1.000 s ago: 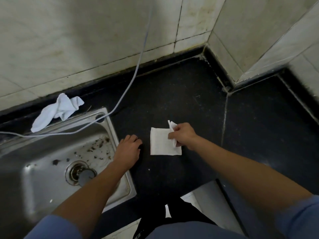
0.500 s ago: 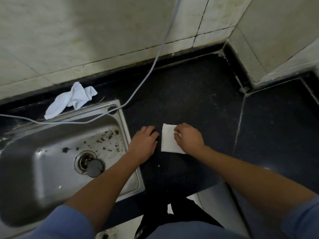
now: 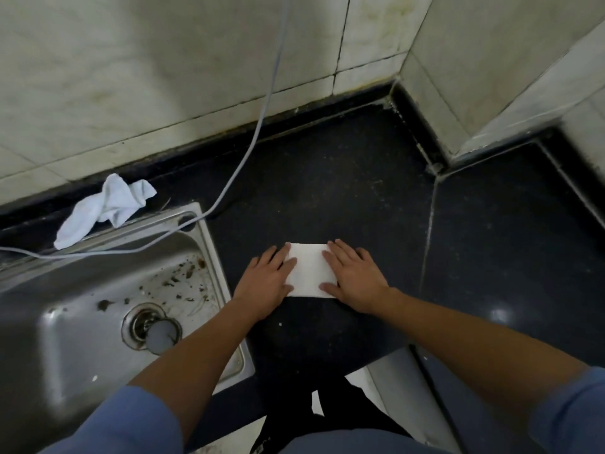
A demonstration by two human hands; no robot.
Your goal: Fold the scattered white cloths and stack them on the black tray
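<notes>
My left hand (image 3: 266, 283) and right hand (image 3: 355, 281) lie flat, fingers (image 3: 340, 252) straight, pressing the folded cloth (image 3: 309, 273) between them onto the table (image 3: 327, 191). I reckon lifting off too fast could spring the fold open. A crumpled cloth (image 3: 104, 208) waits well left of them.

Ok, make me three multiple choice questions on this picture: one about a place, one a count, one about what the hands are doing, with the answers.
1. Where does the crumpled cloth lie? A behind the sink, by the wall; B in the sink basin; C on the floor.
2. How many white cloths show? A one; B four; C two.
3. What are the left hand and right hand doing to the folded cloth? A lifting it; B pressing it flat, fingers straight; C pinching its corners.
Answers: A, it lies against the sink's back rim; C, one crumpled, one folded; B, both palms lie flat on its ends.
</notes>
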